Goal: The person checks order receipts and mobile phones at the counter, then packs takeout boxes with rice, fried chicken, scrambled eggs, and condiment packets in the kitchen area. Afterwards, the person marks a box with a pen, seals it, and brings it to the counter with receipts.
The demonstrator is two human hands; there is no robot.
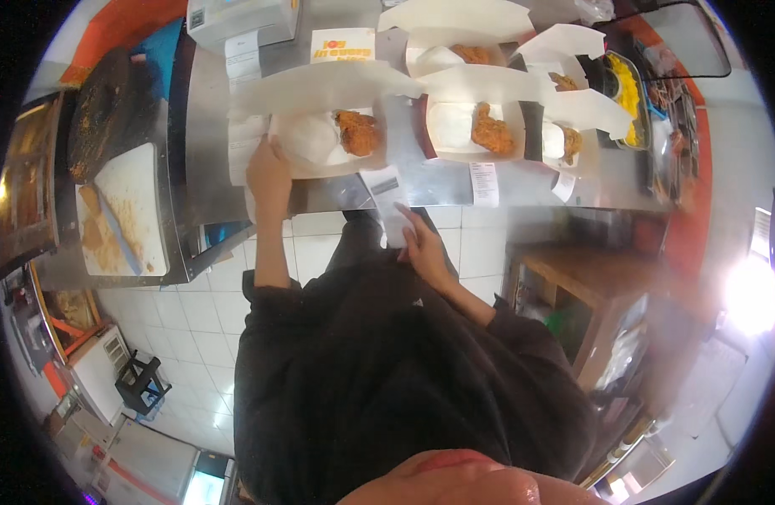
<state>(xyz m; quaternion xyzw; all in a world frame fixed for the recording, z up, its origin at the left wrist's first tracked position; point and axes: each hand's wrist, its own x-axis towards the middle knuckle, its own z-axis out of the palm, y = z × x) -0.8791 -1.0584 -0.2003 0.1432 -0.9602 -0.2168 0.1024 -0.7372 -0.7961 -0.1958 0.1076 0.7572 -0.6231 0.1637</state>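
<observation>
Several open paper food boxes stand on the steel counter (pixel 406 189). The box nearest my left hand (pixel 269 170) holds a white wrapped mound (pixel 307 137) and a piece of fried chicken (pixel 357 132); that hand's fingers are at the box's left front corner. My right hand (pixel 419 237) holds a long paper receipt (pixel 390 205) by its lower end, at the counter's front edge. To the right, another box (pixel 430 129) has fried chicken (pixel 492 130) beside a white mound (pixel 450 126), with a receipt (pixel 484 185) below it.
A receipt printer (pixel 242 19) stands at the back left. On the left, a knife (pixel 119 230) lies on a stained white cutting board (pixel 154 214). A container of yellow food (pixel 626 95) sits at the right. A wooden table (pixel 564 268) stands below the counter's right side.
</observation>
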